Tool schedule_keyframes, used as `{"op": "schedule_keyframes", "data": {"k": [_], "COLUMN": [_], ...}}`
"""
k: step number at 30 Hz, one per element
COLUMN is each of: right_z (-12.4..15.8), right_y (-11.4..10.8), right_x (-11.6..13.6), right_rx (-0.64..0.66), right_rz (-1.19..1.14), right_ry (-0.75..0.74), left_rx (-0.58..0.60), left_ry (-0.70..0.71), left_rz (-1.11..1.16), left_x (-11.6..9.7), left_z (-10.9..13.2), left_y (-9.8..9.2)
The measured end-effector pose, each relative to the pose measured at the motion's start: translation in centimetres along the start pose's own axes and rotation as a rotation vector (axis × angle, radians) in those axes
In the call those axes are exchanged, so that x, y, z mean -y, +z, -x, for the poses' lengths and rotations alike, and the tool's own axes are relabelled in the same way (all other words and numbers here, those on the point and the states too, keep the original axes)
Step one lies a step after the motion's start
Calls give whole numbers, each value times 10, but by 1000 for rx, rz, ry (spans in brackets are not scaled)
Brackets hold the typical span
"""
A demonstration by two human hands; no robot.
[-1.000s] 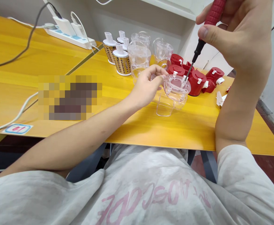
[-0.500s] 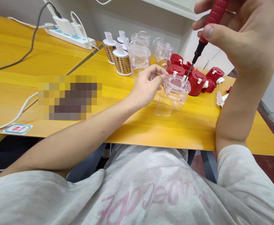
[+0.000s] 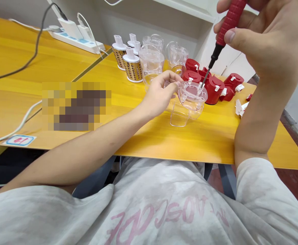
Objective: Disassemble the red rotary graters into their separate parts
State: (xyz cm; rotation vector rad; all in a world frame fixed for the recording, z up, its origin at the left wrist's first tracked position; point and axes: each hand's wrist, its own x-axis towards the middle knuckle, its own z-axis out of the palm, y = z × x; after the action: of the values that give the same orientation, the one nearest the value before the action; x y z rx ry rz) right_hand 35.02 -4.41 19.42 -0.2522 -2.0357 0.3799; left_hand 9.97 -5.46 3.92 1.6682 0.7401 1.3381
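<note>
My left hand [image 3: 161, 93] is closed on the left rim of a clear plastic housing [image 3: 193, 98], which rests on the table with a squarish tube pointing toward me. High on the right, my right hand [image 3: 263, 41] grips a screwdriver [image 3: 227, 29] with a red handle and black collar. The driver slants down to the left, and its tip meets the right side of the housing's round top. Whether a screw sits under the tip is too small to tell. Just behind the housing stand several red plastic parts [image 3: 215, 89] with white tabs.
Several perforated metal drums [image 3: 133, 68] with white tops stand at the back, beside more clear housings [image 3: 151, 59]. White scraps [image 3: 239, 107] lie at the right. A power strip [image 3: 74, 41] with cables is at the back left, and a blurred dark patch [image 3: 82, 109] covers the left table.
My right hand has shifted slightly to the right and turned a little around the screwdriver handle. The driver's tip stays at the same spot. My left hand and the housing have not moved.
</note>
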Motion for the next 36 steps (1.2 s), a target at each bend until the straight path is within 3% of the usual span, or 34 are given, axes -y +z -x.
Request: {"op": "schedule_keyframes", "data": {"k": [5, 10, 19, 26, 32, 36], "right_z": [-4, -7, -3, -8, -4, -3], "right_y": [-2, -13, -5, -6, 2, 4], "right_x": [9, 5, 0, 12, 20, 25], "right_rx": [34, 66, 64, 46, 52, 45], "right_rz": [126, 390, 82, 359, 122, 134], "right_ry": [107, 100, 8, 145, 119, 133], "left_rx": [0, -2, -10, -19, -11, -11], "left_ry": [-1, 10, 10, 0, 6, -8], "left_rz": [-1, -6, -1, 15, -11, -6], "left_x": [0, 2, 1, 1, 1, -1], "left_z": [0, 0, 0, 1, 1, 2], "left_y": [0, 0, 0, 1, 1, 1]}}
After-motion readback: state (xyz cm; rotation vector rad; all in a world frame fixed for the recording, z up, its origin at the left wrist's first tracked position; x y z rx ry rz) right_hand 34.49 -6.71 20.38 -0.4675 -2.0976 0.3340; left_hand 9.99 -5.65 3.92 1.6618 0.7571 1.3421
